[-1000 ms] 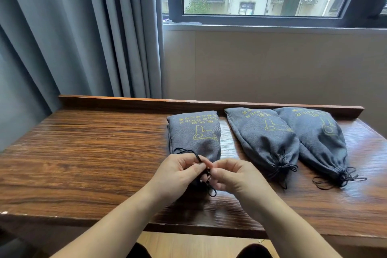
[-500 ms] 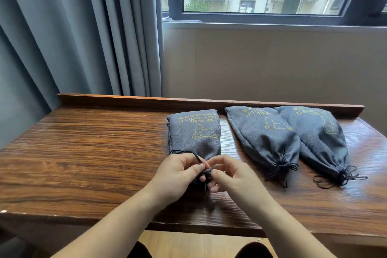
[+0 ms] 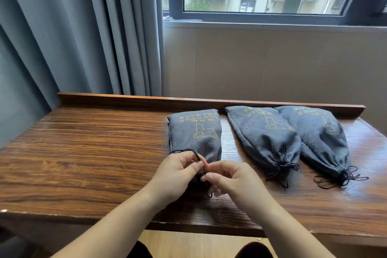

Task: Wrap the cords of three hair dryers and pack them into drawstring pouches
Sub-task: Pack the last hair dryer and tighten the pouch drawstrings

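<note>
Wooden worktop (image 3: pixel 83 163) under window: two tied pouches (image 3: pixel 270 142) at right edge. Left hand (image 3: pixel 178 172) and right hand (image 3: pixel 228 176) pinch drawstring (image 3: pixel 195 155) of third pouch (image 3: pixel 194 134), mid-worktop. Tying step; next, cinch knot tight.

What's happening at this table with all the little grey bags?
A person is closing up the last of three grey drawstring pouches printed with a hair dryer picture. The left hand and right hand both pinch the black drawstring at the mouth of the left pouch, apparently tying it. The middle pouch and the right pouch already lie cinched and knotted beside it on the wooden table.
</note>
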Tool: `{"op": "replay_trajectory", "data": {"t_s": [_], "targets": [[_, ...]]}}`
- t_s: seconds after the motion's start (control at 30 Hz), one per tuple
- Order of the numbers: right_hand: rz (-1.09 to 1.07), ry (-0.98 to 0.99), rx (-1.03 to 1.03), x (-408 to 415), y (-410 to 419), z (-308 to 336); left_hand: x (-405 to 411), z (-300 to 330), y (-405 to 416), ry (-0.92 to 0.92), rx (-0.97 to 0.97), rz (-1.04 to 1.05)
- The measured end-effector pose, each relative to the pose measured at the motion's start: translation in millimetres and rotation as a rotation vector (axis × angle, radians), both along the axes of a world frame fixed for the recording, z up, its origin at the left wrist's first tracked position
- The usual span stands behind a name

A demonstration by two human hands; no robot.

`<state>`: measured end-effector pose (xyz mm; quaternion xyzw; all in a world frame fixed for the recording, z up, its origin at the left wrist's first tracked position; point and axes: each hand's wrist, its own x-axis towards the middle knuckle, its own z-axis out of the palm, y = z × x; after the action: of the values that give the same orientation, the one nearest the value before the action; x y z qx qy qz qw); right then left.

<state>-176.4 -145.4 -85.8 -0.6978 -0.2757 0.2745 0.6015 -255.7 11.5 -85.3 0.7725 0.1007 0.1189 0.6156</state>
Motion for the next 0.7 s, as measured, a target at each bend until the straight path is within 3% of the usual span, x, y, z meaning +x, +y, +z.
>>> {"op": "replay_trajectory", "data": {"t_s": [0.13, 0.27, 0.37, 0.47, 0.6, 0.7], "targets": [[-0.039, -0.065, -0.021, 0, 0, 0, 0, 2, -3, -0.002, -0.006, 0.02], [-0.05, 0.075, 0.026, 1, -2, 0, -6, 5, 0, 0.024, -0.12, -0.031], [-0.04, 0.201, 0.065, 0, -1, -3, -10, 6, 2, 0.002, 0.207, -0.017], [-0.026, 0.232, 0.081, -1, 0, -2, -14, 6, -3, -0.163, 0.617, 0.114], [-0.011, 0.158, 0.05, 0, -1, 2, -14, 2, -6, -0.333, 0.817, 0.102], [-0.017, 0.041, -0.009, 0, -3, 3, -13, -1, -4, -0.346, 0.889, 0.066]]}}
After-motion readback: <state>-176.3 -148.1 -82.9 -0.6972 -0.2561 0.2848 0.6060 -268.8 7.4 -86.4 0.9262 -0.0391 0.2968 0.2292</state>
